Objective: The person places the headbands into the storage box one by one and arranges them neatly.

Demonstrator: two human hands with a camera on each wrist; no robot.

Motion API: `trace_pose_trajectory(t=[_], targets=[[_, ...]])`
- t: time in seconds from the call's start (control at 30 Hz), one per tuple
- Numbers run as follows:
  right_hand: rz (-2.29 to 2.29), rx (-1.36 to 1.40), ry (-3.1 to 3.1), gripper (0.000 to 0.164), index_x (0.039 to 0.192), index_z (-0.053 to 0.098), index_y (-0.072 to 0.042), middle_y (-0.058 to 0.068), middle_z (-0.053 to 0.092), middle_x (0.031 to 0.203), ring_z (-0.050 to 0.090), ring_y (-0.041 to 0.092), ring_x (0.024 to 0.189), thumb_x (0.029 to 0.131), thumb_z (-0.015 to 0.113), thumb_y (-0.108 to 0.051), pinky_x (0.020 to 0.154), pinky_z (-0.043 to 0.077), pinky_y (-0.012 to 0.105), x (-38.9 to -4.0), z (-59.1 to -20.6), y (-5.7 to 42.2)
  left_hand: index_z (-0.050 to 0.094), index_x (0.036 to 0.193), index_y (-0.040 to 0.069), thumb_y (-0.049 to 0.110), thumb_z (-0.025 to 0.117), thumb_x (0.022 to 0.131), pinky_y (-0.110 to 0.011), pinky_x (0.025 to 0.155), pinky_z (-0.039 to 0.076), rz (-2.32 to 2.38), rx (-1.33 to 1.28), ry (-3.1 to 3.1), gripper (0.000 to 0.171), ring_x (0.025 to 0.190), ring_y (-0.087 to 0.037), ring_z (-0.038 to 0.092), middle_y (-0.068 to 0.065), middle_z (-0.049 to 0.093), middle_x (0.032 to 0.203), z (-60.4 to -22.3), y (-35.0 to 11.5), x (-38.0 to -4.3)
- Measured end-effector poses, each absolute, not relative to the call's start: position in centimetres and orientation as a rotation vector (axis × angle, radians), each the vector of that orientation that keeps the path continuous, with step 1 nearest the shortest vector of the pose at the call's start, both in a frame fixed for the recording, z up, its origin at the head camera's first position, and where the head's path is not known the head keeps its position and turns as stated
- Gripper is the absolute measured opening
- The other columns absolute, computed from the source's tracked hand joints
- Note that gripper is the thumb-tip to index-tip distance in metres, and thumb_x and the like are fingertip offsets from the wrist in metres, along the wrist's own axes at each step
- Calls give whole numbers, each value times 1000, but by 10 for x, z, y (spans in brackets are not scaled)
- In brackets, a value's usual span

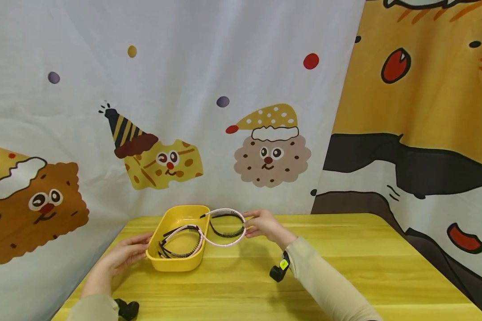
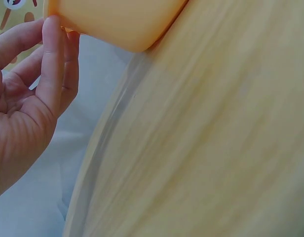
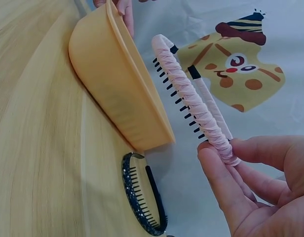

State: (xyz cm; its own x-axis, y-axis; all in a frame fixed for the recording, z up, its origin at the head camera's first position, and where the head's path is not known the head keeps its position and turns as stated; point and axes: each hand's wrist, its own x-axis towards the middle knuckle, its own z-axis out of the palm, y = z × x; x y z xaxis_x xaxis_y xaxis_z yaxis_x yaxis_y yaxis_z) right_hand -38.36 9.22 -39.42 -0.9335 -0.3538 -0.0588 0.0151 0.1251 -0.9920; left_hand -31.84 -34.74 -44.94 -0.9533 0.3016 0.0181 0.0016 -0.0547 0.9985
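In the head view, my left hand [image 1: 124, 254] is at the near left side of a yellow plastic basket [image 1: 176, 265]. Its thumb and fingers meet at the basket's edge in the left wrist view, where the basket [image 2: 117, 22] is only partly visible. My right hand [image 1: 267, 225] pinches a pink wrapped headband [image 3: 191, 101] with black comb teeth between thumb and fingers, raised just right of the basket. Under it, a glittery black toothed headband [image 3: 134, 197] lies on the table. Inside the basket are pink and black headbands [image 1: 180, 255], overlapping one another.
The wood-grain table [image 1: 325, 258] extends right of the basket and ends close behind it. A white curtain [image 1: 209, 58] with cartoon food figures hangs along the back and left. Black wrist cameras [image 1: 280, 269] are worn on both arms.
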Motion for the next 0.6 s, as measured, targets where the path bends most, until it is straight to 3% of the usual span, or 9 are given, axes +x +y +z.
trace_pose_trajectory(t=[0.37,0.6], targets=[[-1861,-370,2119,43,131,54,9,20,66,84,68,21,63,89,63,3,67,59,37,-384,-388,77,25,146,-15,2,54,98,-28,82,55,2092,343,2038,58,99,-15,65,2,61,117,-452,-348,-320],[-1869,-395,2098,42,130,54,10,26,64,91,68,22,64,89,61,5,69,59,38,-385,-382,66,29,144,-15,-1,53,98,-27,81,55,2106,374,2012,54,98,-15,65,2,61,116,-453,-350,-320]])
